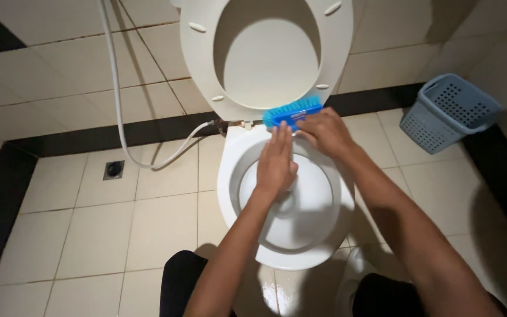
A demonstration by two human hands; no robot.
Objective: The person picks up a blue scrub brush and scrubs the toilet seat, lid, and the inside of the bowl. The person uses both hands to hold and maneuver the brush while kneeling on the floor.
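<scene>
- The blue scrub brush point(293, 113) lies at the back rim of the white toilet bowl point(230, 176), just below the hinge of the raised seat point(203, 53), bristles turned up and away from the person.
- The right hand point(325, 132) comes in from the right of the bowl and closes over the brush's near edge; its fingers are curled together on the brush body, though the fingertips are hidden under the knuckles.
- The left hand point(276, 161) is stretched flat over the back of the bowl, fingers straight and close together, tips touching the brush or the rim beside it; from this angle I cannot tell which.
- That hand and forearm cover part of the bowl's inside, so the drain is only partly seen.
- The lid behind the seat is cut off at the top edge.
- A white hose point(118, 100) runs down the tiled wall left of the bowl and joins a fitting at its back left.
- A square floor drain point(113, 169) sits in the tiles well left of the bowl.
- A grey-blue perforated basket point(448, 111) stands tilted against the wall, well right of the bowl.
- The person's dark-clad knees flank the bowl's front, cut off by the bottom edge.
</scene>
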